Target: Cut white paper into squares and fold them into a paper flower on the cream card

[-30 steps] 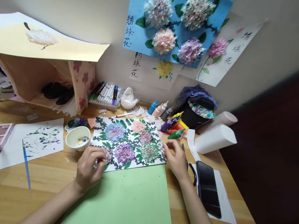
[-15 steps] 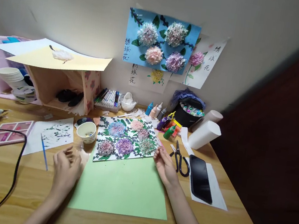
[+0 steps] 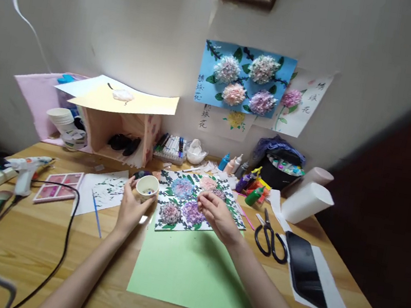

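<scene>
My left hand [image 3: 135,209] is wrapped round a white paper cup [image 3: 147,186] that has small bits at its bottom, too small to name. Over the flower picture [image 3: 161,219] hangs my right hand [image 3: 219,216], its fingers pinched together; what they hold, if anything, cannot be made out. Raised flowers in blue, pink, purple and grey-brown cover this white sheet among green leaves, and my right hand hides part of it. Under its near edge lies a light green sheet [image 3: 189,276].
Black-handled scissors [image 3: 268,237] and a phone [image 3: 306,271] lie on the right. Paint bottles [image 3: 254,195], a marker box [image 3: 170,149] and a paper roll [image 3: 307,204] stand behind. At left are a glue gun [image 3: 26,172], its cable and a blue paintbrush [image 3: 97,216].
The view has swung left and up. My left hand has moved forward and taken hold of the paper cup. My right hand has come from the picture's right edge to over its middle.
</scene>
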### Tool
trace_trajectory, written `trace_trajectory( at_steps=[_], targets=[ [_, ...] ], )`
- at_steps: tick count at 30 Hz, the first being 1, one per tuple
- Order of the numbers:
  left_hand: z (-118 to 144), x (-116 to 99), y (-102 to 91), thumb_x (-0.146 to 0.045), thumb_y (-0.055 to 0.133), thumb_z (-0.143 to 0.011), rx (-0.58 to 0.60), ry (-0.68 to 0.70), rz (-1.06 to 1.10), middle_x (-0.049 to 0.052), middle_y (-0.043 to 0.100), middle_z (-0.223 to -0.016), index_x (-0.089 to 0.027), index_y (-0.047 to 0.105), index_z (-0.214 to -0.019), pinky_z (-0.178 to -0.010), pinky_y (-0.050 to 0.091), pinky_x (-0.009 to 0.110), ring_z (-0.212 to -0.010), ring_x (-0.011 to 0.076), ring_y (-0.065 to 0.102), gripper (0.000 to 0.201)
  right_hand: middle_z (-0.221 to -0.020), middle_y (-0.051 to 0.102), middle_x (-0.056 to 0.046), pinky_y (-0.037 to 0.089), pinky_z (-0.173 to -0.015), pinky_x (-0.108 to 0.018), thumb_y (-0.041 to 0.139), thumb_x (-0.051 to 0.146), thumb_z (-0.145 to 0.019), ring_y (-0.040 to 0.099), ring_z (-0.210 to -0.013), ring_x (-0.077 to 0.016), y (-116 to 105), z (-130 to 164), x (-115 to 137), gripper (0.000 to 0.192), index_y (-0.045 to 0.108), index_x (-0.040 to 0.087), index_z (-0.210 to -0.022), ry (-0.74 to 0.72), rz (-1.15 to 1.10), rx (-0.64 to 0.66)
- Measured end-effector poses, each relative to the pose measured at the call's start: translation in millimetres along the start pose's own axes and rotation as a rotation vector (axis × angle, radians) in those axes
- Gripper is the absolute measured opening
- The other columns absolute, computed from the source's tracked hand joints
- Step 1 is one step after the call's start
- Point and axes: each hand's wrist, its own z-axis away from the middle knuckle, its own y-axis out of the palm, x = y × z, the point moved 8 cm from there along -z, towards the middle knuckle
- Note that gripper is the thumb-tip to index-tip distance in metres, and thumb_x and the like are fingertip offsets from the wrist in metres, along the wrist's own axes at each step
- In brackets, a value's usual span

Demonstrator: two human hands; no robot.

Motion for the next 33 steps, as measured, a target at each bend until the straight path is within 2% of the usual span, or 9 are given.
trace_trajectory(
  at_steps=[3,7,12,17,20,22,25,30,33],
  targets=[
    [0.3,-1.2,-0.1,-0.036,0.068,-0.066,0.045,-0.017,0.058,0.014,0.049,-0.121,-0.019,0.031,-0.127,-0.099,0.038,0.041,-0.118,0.0254,0.047,0.074,-0.073,0.056,0.000,0.042,-0.063,-0.024,0.060,0.033,-0.078,0.051,-0.067,-0.0112,48.0,-33.2,16.0,0.015,0.059,0.018,-0.080,-0.136,0.307,0.148],
    [4.2,-3.6,-5.8,-0.034,0.068,-0.067,0.028,-0.013,0.091,0.014,0.050,-0.122,-0.019,0.031,-0.128,-0.097,0.040,0.039,-0.117,0.0245,0.048,0.072,-0.077,0.058,-0.003,0.042,-0.068,-0.029,0.059,0.019,-0.079,0.052,-0.072,-0.0145,103.1,-67.7,12.9,0.003,0.059,0.017,-0.077,-0.383,0.821,0.263],
    [8.7,-7.5,-12.7,-0.032,0.068,-0.068,0.003,0.031,0.084,0.012,0.050,-0.122,-0.020,0.033,-0.128,-0.096,0.041,0.038,-0.117,0.0239,0.047,0.070,-0.082,0.057,-0.006,0.041,-0.074,-0.031,0.059,0.018,-0.080,0.050,-0.083,-0.0187,131.4,-68.5,-3.6,0.002,0.058,0.017,-0.079,-0.597,1.156,0.328],
    [15.5,-28.3,-20.6,-0.033,0.069,-0.068,-0.029,0.120,0.102,0.012,0.046,-0.125,-0.019,0.035,-0.126,-0.100,0.037,0.040,-0.118,0.0243,0.045,0.068,-0.074,0.054,-0.003,0.041,-0.068,-0.030,0.054,0.028,-0.084,0.049,-0.073,-0.0168,98.9,-39.6,13.5,0.014,0.051,0.019,-0.073,-0.544,1.036,0.152],
    [24.3,-47.6,-18.1,-0.033,0.071,-0.067,0.013,0.131,0.177,0.012,0.046,-0.124,-0.019,0.034,-0.125,-0.099,0.038,0.038,-0.115,0.0234,0.047,0.070,-0.093,0.058,-0.005,0.045,-0.076,-0.031,0.051,0.023,-0.084,0.053,-0.083,-0.0169,67.5,-16.6,14.2,0.012,0.053,0.019,-0.095,-0.418,0.880,0.109],
    [33.8,-62.9,-7.2,-0.033,0.071,-0.067,0.109,0.138,0.219,0.012,0.045,-0.125,-0.020,0.033,-0.126,-0.098,0.039,0.038,-0.115,0.0237,0.047,0.072,-0.113,0.054,-0.007,0.044,-0.086,-0.033,0.056,0.020,-0.078,0.053,-0.099,-0.0187,53.9,1.8,6.0,0.038,0.046,0.021,-0.116,-0.343,0.804,0.176],
    [55.2,-88.4,20.3,-0.032,0.071,-0.067,0.326,0.174,0.244,0.011,0.045,-0.125,-0.021,0.032,-0.127,-0.098,0.039,0.038,-0.116,0.0241,0.046,0.073,-0.124,0.050,-0.009,0.041,-0.093,-0.035,0.067,0.021,-0.069,0.049,-0.111,-0.0230,35.0,28.1,-6.7,0.062,0.041,0.020,-0.125,-0.264,0.748,0.186],
    [83.8,-123.3,52.7,-0.030,0.068,-0.069,0.583,0.253,0.250,0.010,0.046,-0.126,-0.024,0.034,-0.127,-0.099,0.038,0.038,-0.117,0.0230,0.045,0.068,-0.118,0.056,-0.011,0.045,-0.089,-0.038,0.071,0.030,-0.066,0.055,-0.105,-0.0261,-4.5,55.9,-17.3,0.066,0.043,0.018,-0.124,-0.195,0.664,-0.027],
    [73.1,-114.3,57.1,-0.038,0.061,-0.075,0.652,0.213,0.208,0.009,0.047,-0.127,-0.024,0.043,-0.123,-0.101,0.036,0.038,-0.119,0.0234,0.043,0.053,-0.116,0.058,-0.012,0.044,-0.091,-0.041,0.072,0.033,-0.065,0.055,-0.106,-0.0275,-37.0,66.9,-21.5,0.065,0.045,0.017,-0.122,-0.163,0.677,-0.154]
  ],
)
